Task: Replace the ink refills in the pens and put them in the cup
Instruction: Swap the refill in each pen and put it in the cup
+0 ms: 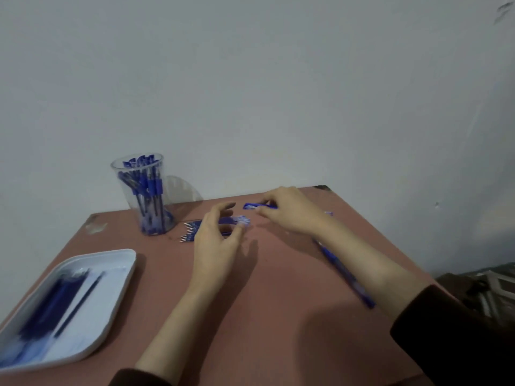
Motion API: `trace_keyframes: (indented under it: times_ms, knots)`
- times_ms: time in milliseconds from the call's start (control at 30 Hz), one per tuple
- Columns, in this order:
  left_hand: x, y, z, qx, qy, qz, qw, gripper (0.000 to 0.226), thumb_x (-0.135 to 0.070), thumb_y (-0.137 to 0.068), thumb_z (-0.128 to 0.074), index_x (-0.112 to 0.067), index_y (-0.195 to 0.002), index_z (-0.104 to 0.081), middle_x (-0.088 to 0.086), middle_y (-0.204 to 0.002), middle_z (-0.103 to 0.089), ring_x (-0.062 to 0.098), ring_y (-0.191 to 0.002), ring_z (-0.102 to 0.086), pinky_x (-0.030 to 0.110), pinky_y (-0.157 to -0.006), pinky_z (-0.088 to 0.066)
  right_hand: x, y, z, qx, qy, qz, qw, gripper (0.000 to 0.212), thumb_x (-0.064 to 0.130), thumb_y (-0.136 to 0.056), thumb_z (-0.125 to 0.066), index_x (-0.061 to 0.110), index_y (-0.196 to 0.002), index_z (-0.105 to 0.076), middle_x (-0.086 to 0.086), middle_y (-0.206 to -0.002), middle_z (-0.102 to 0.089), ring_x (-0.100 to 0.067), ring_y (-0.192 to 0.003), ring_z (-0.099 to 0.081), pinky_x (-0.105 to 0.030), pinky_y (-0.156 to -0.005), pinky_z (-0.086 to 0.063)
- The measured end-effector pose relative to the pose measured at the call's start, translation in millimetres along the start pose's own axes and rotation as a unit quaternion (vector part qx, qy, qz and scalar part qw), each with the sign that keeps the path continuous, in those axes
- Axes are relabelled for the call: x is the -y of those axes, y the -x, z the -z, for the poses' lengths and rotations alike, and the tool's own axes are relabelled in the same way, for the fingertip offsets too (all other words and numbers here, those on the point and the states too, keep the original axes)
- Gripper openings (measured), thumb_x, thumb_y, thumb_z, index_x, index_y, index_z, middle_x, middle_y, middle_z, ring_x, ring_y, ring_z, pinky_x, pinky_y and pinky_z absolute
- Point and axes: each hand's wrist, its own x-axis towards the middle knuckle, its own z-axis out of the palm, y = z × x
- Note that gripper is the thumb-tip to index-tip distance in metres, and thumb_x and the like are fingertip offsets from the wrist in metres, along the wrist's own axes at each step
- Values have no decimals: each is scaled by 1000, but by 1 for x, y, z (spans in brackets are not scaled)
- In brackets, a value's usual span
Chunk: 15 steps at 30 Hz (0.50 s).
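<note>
Several dark refills [60,299] lie in the white tray [117,274] at the worktop's [264,316] near-left corner, kept apart, I judge, as discards, and one pen [342,271] waits under my right forearm. Mid-worktop my left hand [214,246] hovers, grip loosely open over a clear barrel [242,220] and the row of refills [191,232]. Beyond, my right hand [289,210] arches down, grip pinching a blue pen piece [252,206], with the pen-filled cup [145,190] at the far-left edge, within easy reach.

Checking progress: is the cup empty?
No, the cup is packed with upright blue pens.
</note>
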Motion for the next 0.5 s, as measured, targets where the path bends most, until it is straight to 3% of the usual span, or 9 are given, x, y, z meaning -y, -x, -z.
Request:
trace_keyframes:
  times_ms: [67,100,233,333,500]
  knots:
    - [10,-1,17,-14,-11,-1,1000,35,-8,-87,-62,-24,-118,-58,-6,-112,-61,-7,-90,-57,1,-71,-40,18,-3,-25,-9,15,40,999,29,33,-95,-51,30,-67,-56,7,-61,-51,-10,-57,-44,-27,-52,-29]
    - [16,-1,25,-18,-13,0,1000,34,-9,-88,-61,-24,-119,-59,-7,-112,-61,-5,-91,-58,3,-73,-41,24,-4,-36,-17,27,54,998,29,36,-96,-49,29,-68,-56,5,-63,-54,-12,-60,-47,-29,-54,-31]
    - [38,-3,47,-15,-19,17,1000,24,-12,-92,-58,-21,-113,-66,-5,-109,-68,4,-92,-63,10,-78,-45,34,-6,-70,-38,9,86,996,23,43,-96,-45,34,-102,-65,7,-87,-69,-18,-84,-59,-36,-71,-45]
    - [44,-4,51,-10,-27,31,999,21,-10,-89,-62,-21,-104,-71,-5,-101,-71,5,-89,-66,8,-76,-45,31,-7,-83,-45,21,89,995,26,48,-96,-44,39,-111,-64,11,-102,-69,-18,-102,-58,-36,-80,-47]
    - [41,-8,55,-4,-21,27,999,22,-7,-84,-67,-27,-93,-73,-13,-89,-72,-1,-78,-65,17,-79,-50,25,-5,-80,-71,15,95,993,28,57,-92,-46,44,-110,-64,15,-99,-69,-11,-92,-61,-32,-78,-47]
